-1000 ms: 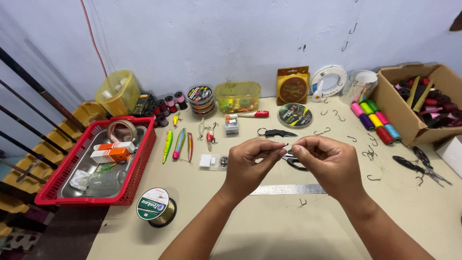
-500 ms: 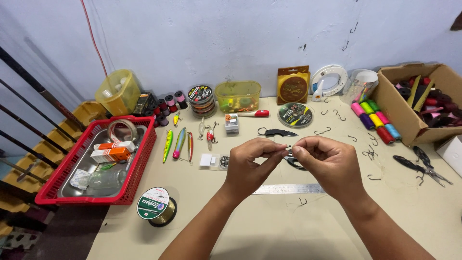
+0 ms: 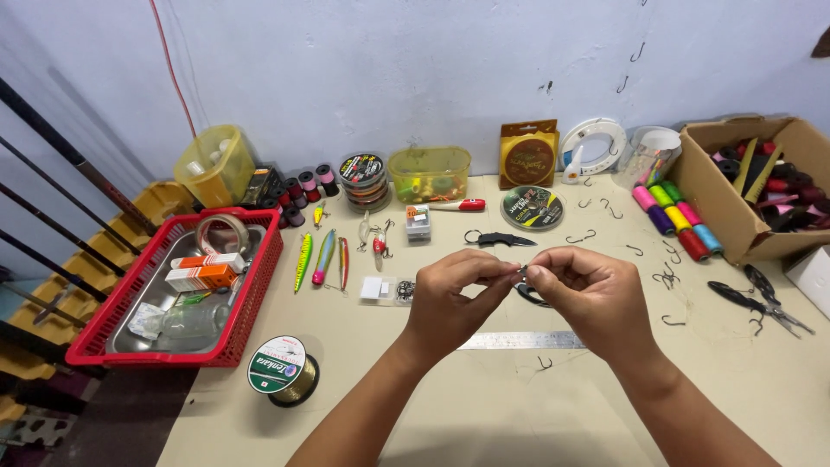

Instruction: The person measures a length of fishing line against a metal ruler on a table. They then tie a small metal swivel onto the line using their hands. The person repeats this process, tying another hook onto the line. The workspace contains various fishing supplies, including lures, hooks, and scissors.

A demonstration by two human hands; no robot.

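I see both hands meeting above the middle of the counter. My left hand and right hand each pinch a tiny metal piece between thumb and fingertips, so that it sits in the small gap where the two hands come together; it is too small for me to tell what it is. Both hands are clenched in a fine pinch, the other fingers curled in.

Just below the hands a steel ruler lies flat on the counter, and a dark ring-shaped object is partly hidden behind my right hand. Ahead of the hands lies a small black folding knife, and beyond it a round line spool pack. To the left of my left hand I see a small white packet, then a row of fishing lures. A red basket holding boxes and tape stands at the left edge, with a green-labelled spool of line near its front corner. Loose hooks are scattered to the right, near coloured thread spools, a cardboard box and black pliers.
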